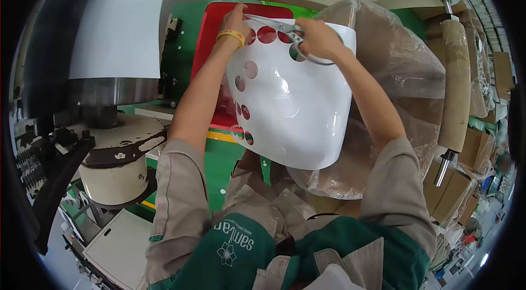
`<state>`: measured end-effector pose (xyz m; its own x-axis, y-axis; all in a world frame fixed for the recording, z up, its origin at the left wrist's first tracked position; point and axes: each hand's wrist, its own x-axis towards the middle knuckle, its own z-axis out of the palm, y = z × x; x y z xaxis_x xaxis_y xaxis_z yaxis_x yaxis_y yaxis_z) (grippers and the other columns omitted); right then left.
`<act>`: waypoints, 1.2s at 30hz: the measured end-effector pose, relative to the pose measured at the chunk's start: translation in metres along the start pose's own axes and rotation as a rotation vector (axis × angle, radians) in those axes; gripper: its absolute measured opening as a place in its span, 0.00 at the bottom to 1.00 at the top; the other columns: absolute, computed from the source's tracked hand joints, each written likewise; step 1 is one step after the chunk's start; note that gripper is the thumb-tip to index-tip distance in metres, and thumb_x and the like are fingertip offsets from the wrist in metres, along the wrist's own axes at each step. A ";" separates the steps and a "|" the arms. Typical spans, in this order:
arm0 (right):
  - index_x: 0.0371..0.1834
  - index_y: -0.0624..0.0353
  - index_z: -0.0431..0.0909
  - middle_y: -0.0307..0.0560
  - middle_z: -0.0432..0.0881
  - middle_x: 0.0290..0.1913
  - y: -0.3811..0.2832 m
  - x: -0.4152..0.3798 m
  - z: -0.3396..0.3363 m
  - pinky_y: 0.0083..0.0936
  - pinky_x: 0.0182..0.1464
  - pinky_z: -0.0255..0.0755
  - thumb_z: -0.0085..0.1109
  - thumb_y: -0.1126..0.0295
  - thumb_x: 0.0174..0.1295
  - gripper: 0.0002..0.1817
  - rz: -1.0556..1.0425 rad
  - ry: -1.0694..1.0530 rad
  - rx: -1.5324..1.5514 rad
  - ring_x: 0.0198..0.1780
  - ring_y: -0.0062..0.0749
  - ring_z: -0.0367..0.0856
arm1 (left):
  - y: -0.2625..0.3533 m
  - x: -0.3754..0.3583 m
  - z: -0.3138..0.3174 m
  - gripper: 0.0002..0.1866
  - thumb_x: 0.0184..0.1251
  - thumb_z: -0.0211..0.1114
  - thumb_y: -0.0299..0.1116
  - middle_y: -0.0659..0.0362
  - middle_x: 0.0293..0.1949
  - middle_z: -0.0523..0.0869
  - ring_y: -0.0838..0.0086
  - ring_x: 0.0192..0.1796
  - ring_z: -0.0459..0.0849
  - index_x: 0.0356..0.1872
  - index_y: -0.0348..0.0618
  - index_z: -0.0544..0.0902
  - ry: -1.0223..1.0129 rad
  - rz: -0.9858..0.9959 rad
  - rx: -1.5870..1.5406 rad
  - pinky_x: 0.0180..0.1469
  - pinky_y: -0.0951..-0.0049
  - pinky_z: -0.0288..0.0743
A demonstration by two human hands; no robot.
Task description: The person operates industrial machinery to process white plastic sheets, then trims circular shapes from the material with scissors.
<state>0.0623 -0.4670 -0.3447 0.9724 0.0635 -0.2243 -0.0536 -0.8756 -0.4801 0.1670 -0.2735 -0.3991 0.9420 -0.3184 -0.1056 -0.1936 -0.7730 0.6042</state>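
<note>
Both hands work at the top edge of a white sheet (296, 109) near twelve o'clock: the left hand (236, 18), with a yellow wristband (230, 35) below it, is closed on the sheet's upper left corner, and the right hand (319, 38) is clamped around the loops of a pair of scissors (285, 29) whose blades point toward nine o'clock along the sheet's top edge

A big white roll (123, 16) on a dark machine (104, 142) fills the side from nine to eleven o'clock

At three o'clock a large clear plastic bag (405, 87) bulges out behind the sheet, touching its right edge

The sheet itself is curved, hangs from the hands down toward the chest at the centre, and has round holes (267, 34) punched along its top and left side; red shows through them

A red tray (211, 27) lies beneath the sheet at eleven o'clock, on a green floor (219, 164)

A brown paper roll (457, 81) stands upright at two o'clock
</note>
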 end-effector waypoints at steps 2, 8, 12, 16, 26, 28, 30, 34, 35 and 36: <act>0.36 0.58 0.75 0.57 0.80 0.31 -0.001 -0.014 -0.021 0.42 0.39 0.71 0.59 0.73 0.44 0.13 0.024 0.065 0.038 0.36 0.54 0.78 | 0.005 -0.002 -0.002 0.25 0.41 0.66 0.25 0.50 0.42 0.83 0.55 0.47 0.80 0.47 0.47 0.76 -0.009 -0.030 0.086 0.51 0.63 0.74; 0.56 0.60 0.70 0.34 0.69 0.27 -0.050 -0.126 -0.025 0.19 0.30 0.62 0.46 0.43 0.62 0.32 0.115 -0.092 0.848 0.26 0.21 0.66 | 0.021 0.001 -0.021 0.22 0.41 0.70 0.37 0.50 0.41 0.83 0.57 0.47 0.81 0.41 0.46 0.79 -0.193 0.014 0.326 0.51 0.62 0.73; 0.60 0.59 0.61 0.35 0.64 0.29 -0.093 -0.159 0.034 0.16 0.28 0.57 0.27 0.29 0.59 0.44 0.485 -0.379 1.591 0.26 0.19 0.60 | 0.047 0.003 -0.032 0.24 0.37 0.67 0.33 0.49 0.41 0.83 0.55 0.48 0.80 0.43 0.44 0.77 -0.282 -0.009 0.308 0.51 0.62 0.72; 0.56 0.63 0.62 0.38 0.65 0.29 -0.109 -0.141 0.038 0.16 0.27 0.58 0.30 0.29 0.58 0.44 0.539 -0.174 1.729 0.26 0.20 0.61 | 0.056 0.005 -0.033 0.24 0.37 0.68 0.36 0.48 0.42 0.82 0.55 0.49 0.79 0.42 0.42 0.77 -0.224 0.050 0.259 0.52 0.61 0.72; 0.38 0.58 0.67 0.42 0.80 0.31 -0.066 -0.279 0.056 0.14 0.28 0.65 0.54 0.63 0.64 0.11 0.520 0.307 0.703 0.26 0.16 0.70 | 0.044 0.016 -0.011 0.21 0.44 0.65 0.33 0.52 0.45 0.82 0.59 0.50 0.79 0.45 0.49 0.79 -0.132 0.031 0.246 0.53 0.63 0.72; 0.35 0.57 0.65 0.49 0.81 0.34 -0.068 -0.297 0.071 0.17 0.31 0.69 0.56 0.63 0.63 0.11 0.718 0.198 1.069 0.31 0.23 0.77 | 0.044 0.017 -0.004 0.20 0.46 0.64 0.34 0.53 0.45 0.83 0.60 0.50 0.80 0.45 0.50 0.79 -0.091 0.028 0.269 0.53 0.62 0.71; 0.33 0.55 0.63 0.54 0.81 0.37 -0.080 -0.307 0.087 0.19 0.29 0.73 0.57 0.63 0.62 0.12 0.886 0.158 1.412 0.31 0.29 0.81 | 0.034 0.030 0.012 0.19 0.47 0.62 0.35 0.55 0.45 0.83 0.61 0.51 0.79 0.45 0.51 0.79 -0.106 0.011 0.298 0.53 0.62 0.71; 0.33 0.54 0.62 0.53 0.81 0.35 -0.084 -0.289 0.101 0.16 0.25 0.71 0.60 0.64 0.60 0.14 0.996 0.391 1.587 0.28 0.28 0.81 | 0.027 0.038 0.035 0.18 0.49 0.60 0.37 0.58 0.48 0.82 0.62 0.53 0.78 0.46 0.53 0.79 -0.135 -0.058 0.217 0.54 0.61 0.71; 0.33 0.53 0.62 0.52 0.80 0.34 -0.081 -0.286 0.102 0.16 0.25 0.71 0.60 0.65 0.59 0.14 1.036 0.407 1.610 0.28 0.28 0.80 | 0.030 0.034 0.036 0.19 0.50 0.60 0.38 0.58 0.48 0.82 0.62 0.53 0.78 0.46 0.53 0.79 -0.116 -0.067 0.184 0.54 0.61 0.71; 0.33 0.53 0.62 0.51 0.80 0.33 -0.078 -0.283 0.104 0.16 0.25 0.71 0.61 0.65 0.59 0.14 1.075 0.425 1.632 0.28 0.28 0.80 | 0.032 0.026 0.038 0.22 0.47 0.62 0.37 0.53 0.51 0.80 0.60 0.55 0.76 0.48 0.48 0.78 -0.049 -0.043 0.080 0.55 0.61 0.70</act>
<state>-0.2324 -0.3670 -0.3325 0.3757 -0.4047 -0.8337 -0.4225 0.7258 -0.5428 0.1748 -0.3269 -0.4124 0.9356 -0.3094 -0.1700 -0.1766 -0.8272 0.5334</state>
